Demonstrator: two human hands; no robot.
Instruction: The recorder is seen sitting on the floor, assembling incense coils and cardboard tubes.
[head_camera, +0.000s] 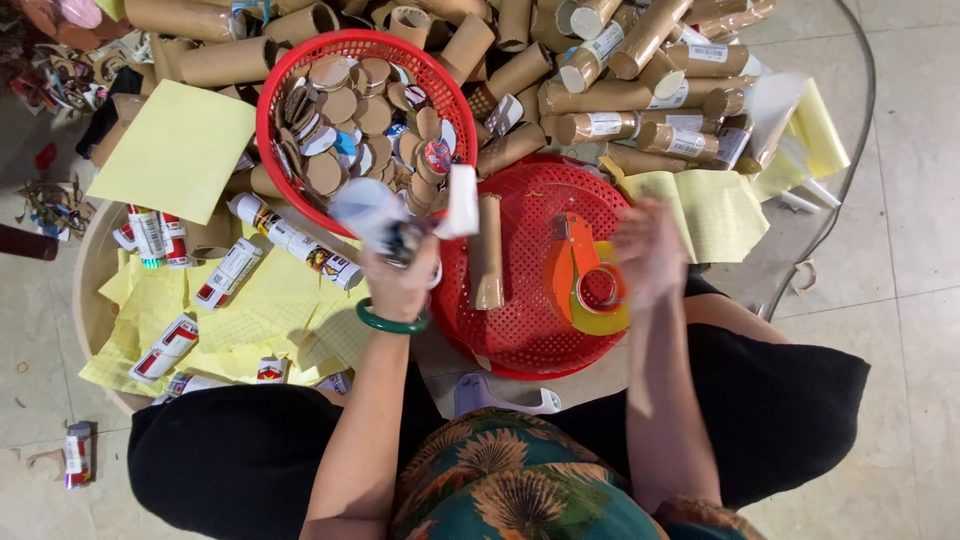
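- The left hand (400, 275) is clenched around a small bundle: a blurred roll (372, 210) wrapped in pale paper and a white strip (462, 200) sticking up just above the fingers.
- A green bangle (390, 322) sits on that wrist, just below the fist.
- The right hand (648, 250) is blurred by motion; its fingers look spread and loose, but whether they grip anything cannot be told.
- Just beside the right fingers, toward the left hand, an orange tape dispenser (578, 272) with a yellow roll lies on an upturned red basket (530, 330).
- Between the two hands a bare cardboard tube (488, 252) lies on the same basket.
- Above the left fingers a second red basket (365, 45) holds cardboard discs (345, 105).
- Beyond both hands lies a heap of cardboard tubes (610, 75).
- Left of the left fist, glue sticks (230, 270) lie on yellow paper sheets (180, 150).
- Right of the right fingers lies another yellow sheet (715, 210).
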